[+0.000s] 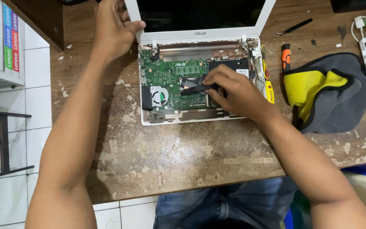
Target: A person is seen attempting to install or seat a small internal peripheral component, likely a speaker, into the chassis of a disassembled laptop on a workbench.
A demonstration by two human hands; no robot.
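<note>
worn wooden table [170, 157] | opened white laptop [200, 32] | grey-yellow cloth [339, 97] | screwdriver [286, 55]
</note>
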